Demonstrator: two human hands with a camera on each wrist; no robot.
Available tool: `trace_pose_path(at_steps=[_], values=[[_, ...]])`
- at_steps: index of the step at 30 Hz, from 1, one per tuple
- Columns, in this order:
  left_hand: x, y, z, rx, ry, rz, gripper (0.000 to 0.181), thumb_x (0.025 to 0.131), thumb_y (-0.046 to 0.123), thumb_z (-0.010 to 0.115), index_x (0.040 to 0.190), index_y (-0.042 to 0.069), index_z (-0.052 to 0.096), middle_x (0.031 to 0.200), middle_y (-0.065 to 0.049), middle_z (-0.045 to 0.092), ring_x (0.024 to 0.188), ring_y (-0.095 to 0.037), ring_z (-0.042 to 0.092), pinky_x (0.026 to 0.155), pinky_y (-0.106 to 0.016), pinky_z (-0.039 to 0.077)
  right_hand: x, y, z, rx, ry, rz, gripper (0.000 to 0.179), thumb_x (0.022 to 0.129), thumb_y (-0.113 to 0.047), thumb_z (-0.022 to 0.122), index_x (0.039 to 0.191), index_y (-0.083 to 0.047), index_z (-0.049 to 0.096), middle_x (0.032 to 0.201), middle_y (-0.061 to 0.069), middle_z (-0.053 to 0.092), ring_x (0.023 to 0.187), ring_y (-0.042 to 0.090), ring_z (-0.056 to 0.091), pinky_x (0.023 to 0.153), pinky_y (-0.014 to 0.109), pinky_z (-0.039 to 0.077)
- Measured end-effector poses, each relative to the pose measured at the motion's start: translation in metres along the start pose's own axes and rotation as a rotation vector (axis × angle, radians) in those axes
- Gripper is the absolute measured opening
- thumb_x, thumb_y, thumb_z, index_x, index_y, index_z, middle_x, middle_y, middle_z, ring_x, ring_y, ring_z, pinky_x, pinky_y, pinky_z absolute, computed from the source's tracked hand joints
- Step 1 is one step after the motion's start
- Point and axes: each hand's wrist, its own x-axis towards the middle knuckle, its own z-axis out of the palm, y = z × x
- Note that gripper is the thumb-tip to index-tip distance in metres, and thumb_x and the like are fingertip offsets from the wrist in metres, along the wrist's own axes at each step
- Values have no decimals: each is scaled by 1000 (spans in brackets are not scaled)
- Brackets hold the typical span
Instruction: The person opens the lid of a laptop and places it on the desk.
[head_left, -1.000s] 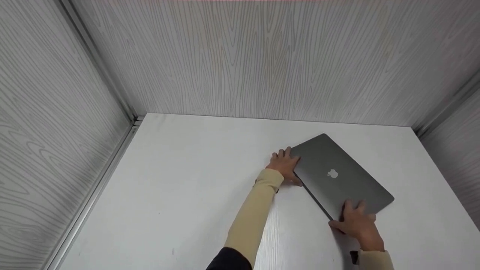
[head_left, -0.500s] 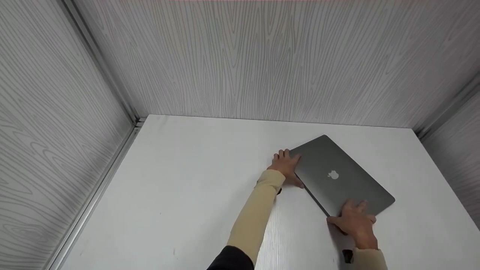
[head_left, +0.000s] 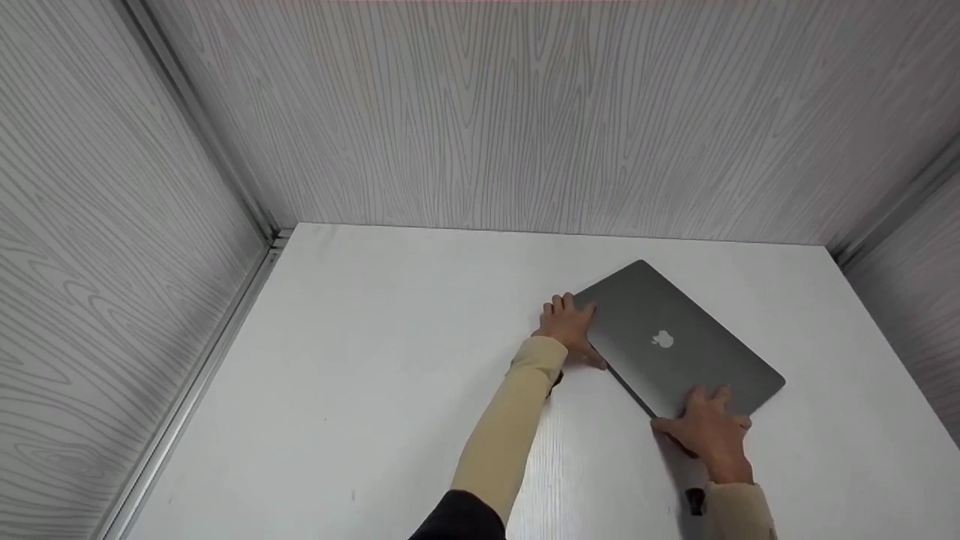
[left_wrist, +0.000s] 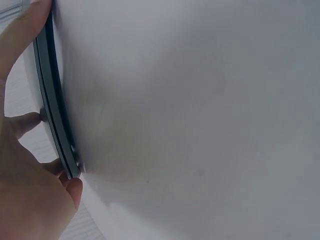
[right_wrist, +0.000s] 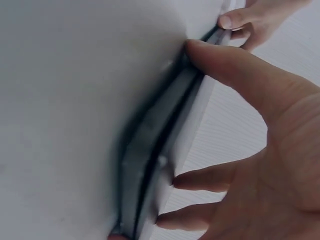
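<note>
A closed grey laptop [head_left: 686, 337] with a pale apple logo lies slanted on the white table, right of centre in the head view. My left hand [head_left: 566, 326] grips its left corner, thumb along the near long edge and one finger on the lid. In the left wrist view, other fingers of the left hand [left_wrist: 30, 185] curl round that corner. My right hand [head_left: 712, 435] holds the near corner, thumb against the edge and fingertips on the lid. The right wrist view shows the right hand [right_wrist: 280, 135] spread across the laptop's edge [right_wrist: 150, 145], with a slim dark seam along its side.
The white table [head_left: 375, 360] runs back to a grey wood-grain wall [head_left: 480, 120]. A side panel [head_left: 97, 262] with a metal rail stands at left, another panel [head_left: 915, 300] at right. The left forearm in a beige sleeve [head_left: 502, 435] crosses the table's front.
The laptop's near right end has shifted slightly away and to the left, turning the laptop a little. The right hand has moved with it; both hands keep their hold.
</note>
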Motion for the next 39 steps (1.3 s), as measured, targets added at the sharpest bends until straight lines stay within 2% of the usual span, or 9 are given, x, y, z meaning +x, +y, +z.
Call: trace_pose_path(at_steps=[4,7,13,16,22,26,34,39], values=[[-3,0,-2,12,22,-21,117,68,67,85,162,25,29,146,-14,36,123,-25,34,101,-38,31,1,0,2,0,56,-22,98,79,-37,83,131,28,33,131,59,23,109,75,42,77,77,35],[-8,1,-1,17,31,-30,117,68,67,84,162,24,29,145,-14,37,123,-26,35,100,-38,31,2,0,2,-12,66,-23,96,77,-38,84,129,28,37,130,59,24,106,76,43,76,77,36],[-16,0,2,34,48,-42,114,69,69,83,159,20,34,141,-16,39,123,-29,37,96,-37,30,4,1,3,28,39,1,95,77,-36,85,130,26,36,135,57,22,102,82,36,83,81,33],[-19,-1,2,12,55,-57,112,69,67,84,158,18,36,140,-17,39,122,-29,36,95,-37,30,6,2,2,40,28,3,96,78,-36,85,133,25,35,138,56,20,100,85,34,85,82,33],[-24,-3,1,-19,51,-75,107,73,61,85,158,18,36,140,-17,39,123,-29,36,96,-37,32,8,4,1,40,27,-12,95,77,-36,85,133,24,37,139,53,21,96,80,39,83,80,36],[-30,-4,0,-3,59,-80,107,73,62,84,158,17,37,138,-18,41,121,-30,37,95,-37,33,8,4,1,42,24,-20,95,76,-36,86,133,23,38,137,51,24,93,76,41,81,78,38],[-37,-4,-2,-19,67,-139,103,74,61,84,157,17,40,138,-18,42,121,-30,39,95,-38,36,14,5,-5,59,-32,-39,100,77,-37,85,140,22,34,142,50,18,97,77,38,84,78,37],[-44,-5,-2,-14,84,-144,101,77,61,82,157,17,39,138,-19,42,121,-30,39,95,-38,36,17,6,-8,40,-36,-65,101,77,-37,85,140,22,34,143,51,18,103,80,35,85,79,36]])
